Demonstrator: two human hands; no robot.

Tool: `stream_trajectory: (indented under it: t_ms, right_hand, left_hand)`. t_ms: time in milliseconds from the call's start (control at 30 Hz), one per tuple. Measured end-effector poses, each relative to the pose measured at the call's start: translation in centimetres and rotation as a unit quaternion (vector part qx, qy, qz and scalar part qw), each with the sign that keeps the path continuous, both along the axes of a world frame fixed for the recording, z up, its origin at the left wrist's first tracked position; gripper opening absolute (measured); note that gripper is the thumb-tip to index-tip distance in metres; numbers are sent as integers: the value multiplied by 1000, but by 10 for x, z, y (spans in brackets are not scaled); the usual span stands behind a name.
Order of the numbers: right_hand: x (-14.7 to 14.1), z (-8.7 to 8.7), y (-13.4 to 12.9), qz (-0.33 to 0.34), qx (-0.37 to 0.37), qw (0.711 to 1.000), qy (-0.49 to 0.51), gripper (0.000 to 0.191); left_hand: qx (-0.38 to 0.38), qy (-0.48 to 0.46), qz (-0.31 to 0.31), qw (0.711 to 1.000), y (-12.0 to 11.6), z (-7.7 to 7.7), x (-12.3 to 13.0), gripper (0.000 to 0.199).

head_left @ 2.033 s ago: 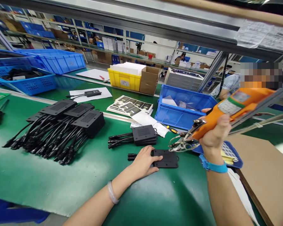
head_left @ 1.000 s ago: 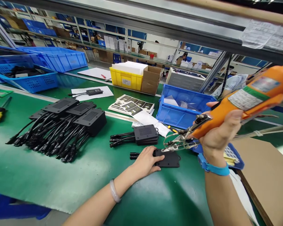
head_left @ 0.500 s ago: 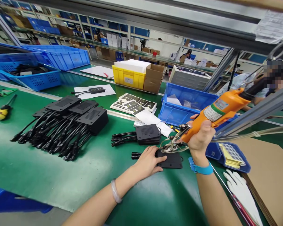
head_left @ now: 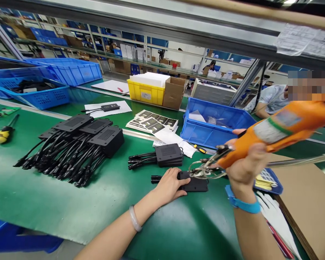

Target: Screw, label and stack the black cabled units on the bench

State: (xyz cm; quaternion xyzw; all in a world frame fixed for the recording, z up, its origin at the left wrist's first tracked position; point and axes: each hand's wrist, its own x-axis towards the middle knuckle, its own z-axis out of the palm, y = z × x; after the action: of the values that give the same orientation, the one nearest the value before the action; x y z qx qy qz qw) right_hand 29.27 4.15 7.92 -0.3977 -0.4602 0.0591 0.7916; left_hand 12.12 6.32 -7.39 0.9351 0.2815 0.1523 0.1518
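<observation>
On the green bench a flat black plastic box (head_left: pixel 196 185) with short cables lies under my left hand (head_left: pixel 170 186). The thumb presses on its top and the fingers grip its left end. My right hand (head_left: pixel 245 169) is wrapped around an orange electric screwdriver (head_left: pixel 276 133), tilted down to the left. Its tip end, among looped wires and clear tubing, is over the box's upper edge; whether it touches cannot be made out. Just behind lies a small stack of similar black boxes (head_left: pixel 169 153) with cables. A larger pile of black boxes (head_left: pixel 107 139) sits at left.
Blue bins (head_left: pixel 206 135) stand at the back right and left, a yellow bin (head_left: pixel 146 90) between them. Printed label sheets (head_left: pixel 151 122), a yellow-handled screwdriver (head_left: pixel 1 134), a white glove (head_left: pixel 276 216) and cardboard (head_left: pixel 308 202) lie around. A person (head_left: pixel 271 97) sits beyond the frame post.
My right hand has drawn the orange electric screwdriver to the right and nearer to me, tilting it flatter. My left hand stays on the box. The view has shifted slightly.
</observation>
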Motion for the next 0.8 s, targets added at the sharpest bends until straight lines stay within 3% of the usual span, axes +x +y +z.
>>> stream_trajectory:
  t_ms: [100, 167, 467, 800]
  right_hand:
    - [3, 25, -12, -24, -6, 1000, 7, 49]
    - [3, 29, -17, -13, -28, 999, 10, 51]
    - [-3, -20, -12, -6, -70, 997, 9, 37]
    - [-15, -37, -18, 42, -70, 996, 22, 27]
  left_hand:
    - [0, 1, 3, 1000, 0, -1, 1, 56]
    - [0, 1, 5, 1000, 0, -2, 1, 55]
    - [8, 0, 11, 1000, 0, -3, 2, 53]
    - [-3, -6, 8, 1000, 2, -6, 3, 53]
